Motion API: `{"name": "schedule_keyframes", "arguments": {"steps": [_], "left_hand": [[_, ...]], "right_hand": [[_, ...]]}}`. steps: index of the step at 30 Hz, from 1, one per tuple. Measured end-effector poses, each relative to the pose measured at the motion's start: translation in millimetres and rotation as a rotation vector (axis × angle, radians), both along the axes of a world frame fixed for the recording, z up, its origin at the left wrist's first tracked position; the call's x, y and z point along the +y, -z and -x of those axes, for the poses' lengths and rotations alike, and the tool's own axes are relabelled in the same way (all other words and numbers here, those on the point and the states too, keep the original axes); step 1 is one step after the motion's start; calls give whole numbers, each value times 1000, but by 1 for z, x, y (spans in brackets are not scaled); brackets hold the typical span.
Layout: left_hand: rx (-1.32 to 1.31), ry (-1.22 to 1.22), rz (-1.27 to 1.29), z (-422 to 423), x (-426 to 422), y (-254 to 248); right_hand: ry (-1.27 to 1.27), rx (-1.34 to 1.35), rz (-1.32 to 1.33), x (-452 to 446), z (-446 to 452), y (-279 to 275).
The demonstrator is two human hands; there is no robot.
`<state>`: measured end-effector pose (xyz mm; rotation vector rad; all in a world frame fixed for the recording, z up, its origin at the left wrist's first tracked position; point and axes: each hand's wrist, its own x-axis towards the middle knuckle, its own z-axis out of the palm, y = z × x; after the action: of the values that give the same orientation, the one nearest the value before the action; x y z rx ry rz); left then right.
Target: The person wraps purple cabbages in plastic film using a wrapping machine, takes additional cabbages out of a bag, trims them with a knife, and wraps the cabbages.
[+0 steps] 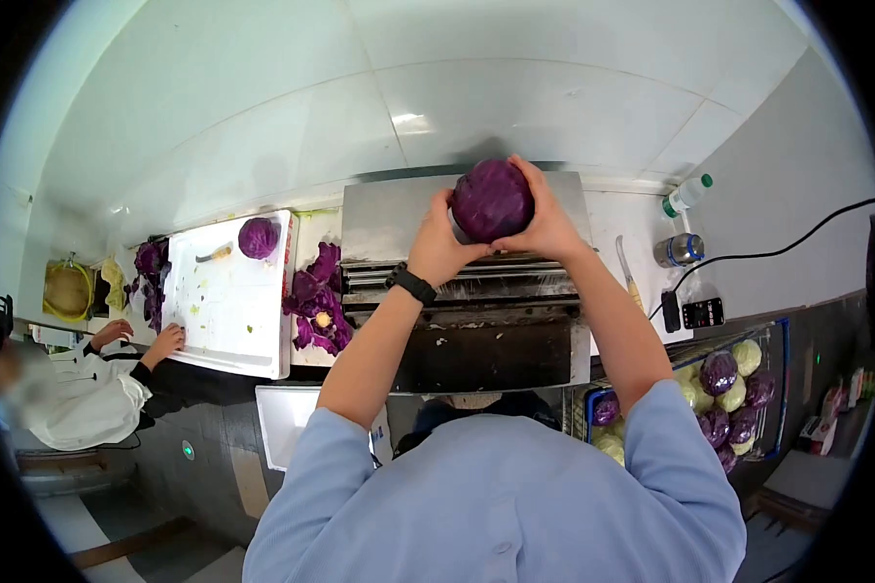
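Note:
A whole purple cabbage [493, 201] is held between my two hands over the metal top of a wrapping machine [389, 219]. My left hand [442, 243], with a black watch at its wrist, grips the cabbage's left and lower side. Around its right side curl the fingers of my right hand [546, 219], the thumb at the lower edge. Just below the cabbage run the machine's rollers [379, 277] with clear film, and nearer me lies a dark flat plate [486, 357].
Left: loose purple leaves [319, 301], a white tray [228, 335] with another cabbage [258, 238] and a knife [214, 254], and a co-worker's hand [168, 339]. Right: a curved knife [629, 272], bottle [688, 195], jar [679, 250], phone [703, 314], cable [778, 255] and a basket of cabbages [773, 389].

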<state>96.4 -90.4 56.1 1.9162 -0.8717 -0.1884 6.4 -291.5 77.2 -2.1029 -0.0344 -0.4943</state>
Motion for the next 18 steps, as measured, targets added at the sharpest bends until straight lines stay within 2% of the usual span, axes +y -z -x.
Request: {"name": "schedule_keyframes", "arguments": {"steps": [5,7,8,10,11,13,14,17,18], "left_hand": [[3,33,-96,-9,-1,10],[-83,-3,-155,-7,1,11],[-144,53,-103,-9,1,12],[-263,172,1,-13,3,13],[-208,175,12,-16,5,15],[-103,182,37,-28,10,24],[33,132,34,-30,13,29],[395,93,243,-57,8,57],[404,69,211,-57,7,51]], "right_hand": [[-22,184,-19,-7,-4,1],[-43,104,156,-8,-5,11],[-53,65,242,-8,-4,17],[8,36,136,-1,-7,17],[42,21,83,0,-7,17],[125,156,-179,-7,-7,17],[164,221,-313,-11,-8,17],[18,349,-301,-20,-12,39],[34,322,-291,-19,-12,42]]}}
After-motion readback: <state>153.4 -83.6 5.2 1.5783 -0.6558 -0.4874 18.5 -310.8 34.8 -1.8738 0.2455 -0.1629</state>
